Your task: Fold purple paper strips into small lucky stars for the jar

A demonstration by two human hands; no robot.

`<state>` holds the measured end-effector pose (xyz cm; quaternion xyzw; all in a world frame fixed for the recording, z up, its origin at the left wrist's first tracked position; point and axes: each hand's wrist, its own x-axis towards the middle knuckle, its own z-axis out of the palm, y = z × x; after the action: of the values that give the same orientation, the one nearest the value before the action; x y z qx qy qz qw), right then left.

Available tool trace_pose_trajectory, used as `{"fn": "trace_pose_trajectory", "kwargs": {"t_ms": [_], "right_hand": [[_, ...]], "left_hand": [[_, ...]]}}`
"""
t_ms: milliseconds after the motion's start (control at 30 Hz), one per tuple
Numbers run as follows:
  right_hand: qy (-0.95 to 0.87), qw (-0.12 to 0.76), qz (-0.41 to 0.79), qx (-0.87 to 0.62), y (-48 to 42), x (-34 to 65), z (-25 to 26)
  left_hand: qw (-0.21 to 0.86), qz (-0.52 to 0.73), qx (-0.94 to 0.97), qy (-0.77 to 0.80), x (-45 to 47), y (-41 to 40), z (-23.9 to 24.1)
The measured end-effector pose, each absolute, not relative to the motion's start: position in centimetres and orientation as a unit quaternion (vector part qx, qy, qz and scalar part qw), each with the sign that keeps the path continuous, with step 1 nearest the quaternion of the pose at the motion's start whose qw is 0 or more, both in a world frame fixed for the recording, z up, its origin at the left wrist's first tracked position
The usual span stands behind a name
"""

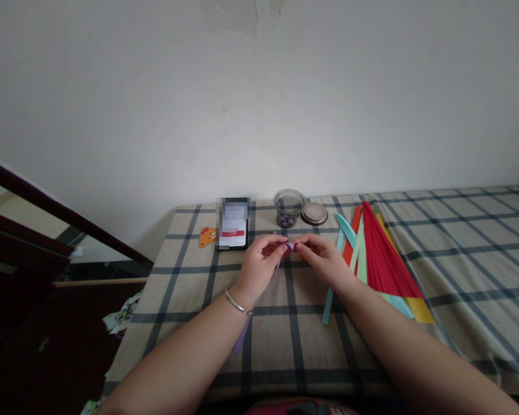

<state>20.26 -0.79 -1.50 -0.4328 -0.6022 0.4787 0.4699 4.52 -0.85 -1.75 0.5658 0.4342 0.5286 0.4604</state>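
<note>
Between my two hands is a purple paper strip point(290, 246), looped or folded small at the fingertips. My left hand point(266, 259) pinches it from the left, and a silver bangle point(235, 301) circles that wrist. My right hand point(324, 257) pinches the strip's folded end from the right. A long purple tail hangs down behind my left wrist, mostly hidden by the arm. Just beyond my hands stands a clear plastic cup point(289, 203) with small purple pieces in the bottom. Beside the cup lies a round lid point(315, 212).
Right of my hands, red paper strips point(384, 259) fan out over yellow, green and orange ones, with light blue strips point(327, 305) nearby. A phone point(234, 222) leans over an orange bear cutout point(206, 237) at left. The checked cloth point(181, 294) meets the wall behind.
</note>
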Motion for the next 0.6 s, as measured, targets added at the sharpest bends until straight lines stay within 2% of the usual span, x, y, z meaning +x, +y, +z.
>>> {"fn": "trace_pose_trajectory", "kwargs": {"t_ms": [133,233,600], "right_hand": [[-0.598,0.469,0.472,-0.446,-0.72,20.31,-1.57],[-0.594,0.468,0.473,-0.451,-0.69,20.28,-1.64],[-0.592,0.472,0.471,-0.453,-0.53,20.37,-1.91]], "left_hand": [[0.526,0.537,0.514,0.414,4.67,-0.8,-1.8],[0.525,0.537,0.513,0.415,4.68,-0.76,-1.82],[0.402,0.51,0.619,0.441,4.33,-0.89,-1.95]]}}
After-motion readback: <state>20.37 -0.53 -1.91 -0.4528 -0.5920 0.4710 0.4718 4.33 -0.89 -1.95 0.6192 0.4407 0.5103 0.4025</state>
